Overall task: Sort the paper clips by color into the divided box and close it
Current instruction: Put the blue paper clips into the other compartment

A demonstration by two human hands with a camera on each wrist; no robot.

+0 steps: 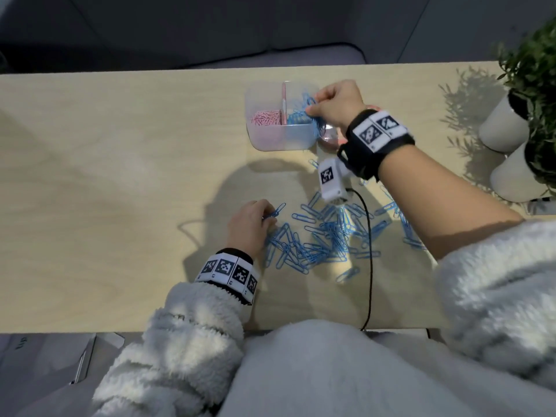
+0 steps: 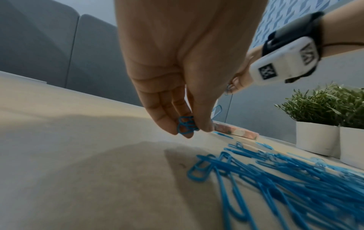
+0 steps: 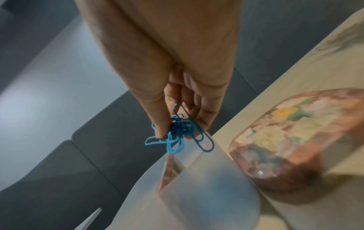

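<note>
A translucent divided box (image 1: pixel 264 139) stands on the wooden table, with pink clips (image 1: pixel 264 118) in its left compartment and blue clips (image 1: pixel 296 117) in its right one. My right hand (image 1: pixel 334 105) pinches a bunch of blue clips (image 3: pixel 177 132) above the right compartment (image 3: pixel 206 186). A heap of loose blue clips (image 1: pixel 325 236) lies on the table nearer me. At the heap's left edge my left hand (image 1: pixel 251 224) pinches a few blue clips (image 2: pixel 186 126) just above the tabletop.
The box's floral pink lid (image 3: pixel 291 135) lies flat to the right of the box. Two white pots with green plants (image 1: pixel 511 124) stand at the table's right end. A black cable (image 1: pixel 370 266) runs across the heap toward me.
</note>
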